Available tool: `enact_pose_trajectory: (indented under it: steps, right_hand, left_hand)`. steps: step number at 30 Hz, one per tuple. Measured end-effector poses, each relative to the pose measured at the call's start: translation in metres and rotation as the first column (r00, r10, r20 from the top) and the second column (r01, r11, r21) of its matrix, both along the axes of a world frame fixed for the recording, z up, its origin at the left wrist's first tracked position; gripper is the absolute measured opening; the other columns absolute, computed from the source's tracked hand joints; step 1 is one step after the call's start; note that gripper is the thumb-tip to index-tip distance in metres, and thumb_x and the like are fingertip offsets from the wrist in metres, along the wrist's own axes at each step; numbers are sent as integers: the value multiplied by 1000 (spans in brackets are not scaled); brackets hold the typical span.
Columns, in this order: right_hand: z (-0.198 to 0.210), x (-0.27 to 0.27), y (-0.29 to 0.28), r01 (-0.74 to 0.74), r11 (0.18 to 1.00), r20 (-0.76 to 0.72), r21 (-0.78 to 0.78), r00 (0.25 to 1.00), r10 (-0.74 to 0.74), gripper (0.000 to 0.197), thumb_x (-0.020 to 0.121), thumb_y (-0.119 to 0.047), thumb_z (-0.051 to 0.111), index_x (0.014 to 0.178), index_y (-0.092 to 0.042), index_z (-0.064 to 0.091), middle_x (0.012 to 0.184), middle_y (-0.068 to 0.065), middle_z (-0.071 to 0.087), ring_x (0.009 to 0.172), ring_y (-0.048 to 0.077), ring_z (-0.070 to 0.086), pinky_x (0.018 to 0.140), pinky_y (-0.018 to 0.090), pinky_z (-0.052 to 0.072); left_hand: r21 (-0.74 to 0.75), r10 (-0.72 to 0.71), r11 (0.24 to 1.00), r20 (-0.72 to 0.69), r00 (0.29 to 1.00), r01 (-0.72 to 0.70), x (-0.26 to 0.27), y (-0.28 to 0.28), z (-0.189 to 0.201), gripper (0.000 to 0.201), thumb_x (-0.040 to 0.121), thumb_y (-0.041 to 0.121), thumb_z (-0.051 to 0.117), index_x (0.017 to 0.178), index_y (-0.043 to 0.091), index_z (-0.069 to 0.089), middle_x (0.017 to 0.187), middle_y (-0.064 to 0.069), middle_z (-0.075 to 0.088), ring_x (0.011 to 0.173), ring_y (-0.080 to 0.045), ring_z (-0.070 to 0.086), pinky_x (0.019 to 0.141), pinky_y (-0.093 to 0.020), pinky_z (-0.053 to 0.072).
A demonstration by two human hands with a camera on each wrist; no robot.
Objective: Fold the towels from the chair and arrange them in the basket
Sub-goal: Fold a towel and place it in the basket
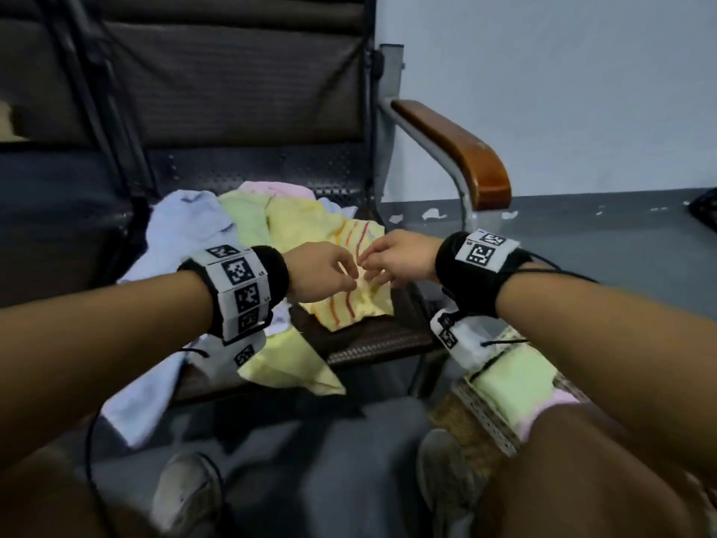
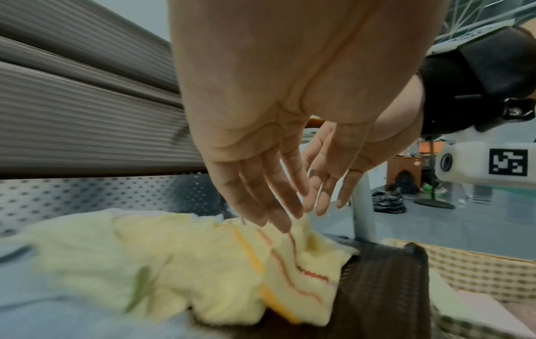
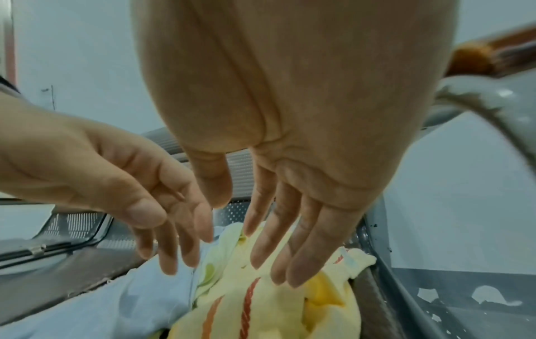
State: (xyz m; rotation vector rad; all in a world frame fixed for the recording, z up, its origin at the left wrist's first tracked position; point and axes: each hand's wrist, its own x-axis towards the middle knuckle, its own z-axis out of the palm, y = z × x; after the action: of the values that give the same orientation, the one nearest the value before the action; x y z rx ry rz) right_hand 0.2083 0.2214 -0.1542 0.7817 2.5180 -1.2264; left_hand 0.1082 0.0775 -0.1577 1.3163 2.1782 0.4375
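Grey wall w/ flaking paint behind a metal chair (image 1: 349,335) w/ woven seat. Both hands hover over the yellow striped towel (image 1: 349,304) on the seat's right part; left hand (image 1: 318,271) and right hand (image 1: 399,260) have fingers straight, apart, gripping nothing. Risk, imo: the soft, crumpled terry bunches, so a pinch may take two layers or drag the blue towel (image 1: 182,223) along. Basket (image 1: 485,425), woven, sits below right w/ folded towels inside.
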Motion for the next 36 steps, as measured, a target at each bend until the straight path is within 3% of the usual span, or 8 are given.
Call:
enact_pose_trajectory:
  steps: [9, 12, 17, 21, 25, 29, 33, 36]
  right_hand:
    - [-76, -39, -9, -317, 829, 248, 461, 943, 222, 95, 71, -59, 76, 148, -19, 37, 138, 10, 53, 124, 30, 53, 103, 40, 45]
    - [-85, -51, -2, -418, 698, 306, 581, 907, 288, 61, 82, -45, 69, 134, -17, 52, 125, 11, 59, 116, 34, 57, 92, 36, 49]
    - [-59, -71, -15, -246, 844, -69, 476, 947, 315, 15, 96, -20, 48, 90, -13, 60, 90, 9, 63, 91, 31, 59, 80, 38, 46]
    - [-17, -76, -33, -108, 983, -472, -145, 881, 27, 21, 88, -15, 41, 68, -14, 47, 65, -6, 52, 63, 11, 56, 61, 24, 48]
    - [-11, -71, -26, 2, 999, -560, 33, 828, 17, 32, 82, -33, 55, 54, -19, 50, 51, -10, 50, 51, 7, 48, 50, 20, 40]
    - [-23, -64, -2, 154, 904, -384, 399, 923, 13, 20, 82, -33, 57, 76, -16, 63, 74, 1, 67, 75, 22, 64, 64, 33, 48]
    - [-25, -56, -14, -127, 977, -347, 170, 920, 180, 55, 76, -30, 71, 126, -31, 49, 105, -9, 67, 91, 15, 68, 81, 37, 57]
    - [-25, -57, -29, -226, 943, -365, 243, 880, 305, 30, 81, -24, 68, 110, -27, 60, 93, -7, 71, 88, 15, 68, 85, 37, 55]
  left_hand:
    - [-150, 96, 984, -35, 995, -100, -40, -44, -53, 49, 96, 38, 58, 140, 18, 48, 136, -2, 58, 120, -22, 55, 100, -33, 45]
    - [-156, 105, 981, -42, 994, -111, -44, -42, -63, 53, 94, 37, 61, 141, 18, 45, 133, -2, 60, 116, -22, 57, 97, -33, 47]
    - [-77, 130, 988, -82, 988, -136, -55, -41, -70, 81, 83, 41, 74, 147, 20, 29, 132, -8, 54, 110, -27, 58, 92, -39, 50]
    - [101, 251, 966, -157, 955, -237, -71, -48, -70, 60, 86, 45, 69, 135, 22, 44, 119, -10, 57, 109, -31, 55, 93, -41, 47]
    - [271, 422, 884, -110, 900, -382, -82, -48, -64, 24, 103, 36, 42, 99, 13, 49, 96, -10, 61, 95, -35, 59, 74, -37, 42]
    - [406, 536, 754, 74, 841, -516, -77, -40, -49, 35, 104, 41, 36, 93, 9, 46, 89, -8, 58, 89, -30, 55, 73, -37, 38]
    - [553, 440, 690, 194, 877, -468, -63, -28, -32, 25, 96, 39, 58, 98, 15, 50, 86, 7, 55, 81, -8, 56, 72, -27, 41]
    - [585, 337, 695, 248, 908, -418, -53, -24, -28, 28, 90, 43, 67, 83, 26, 46, 71, 13, 53, 59, 10, 51, 56, -11, 36]
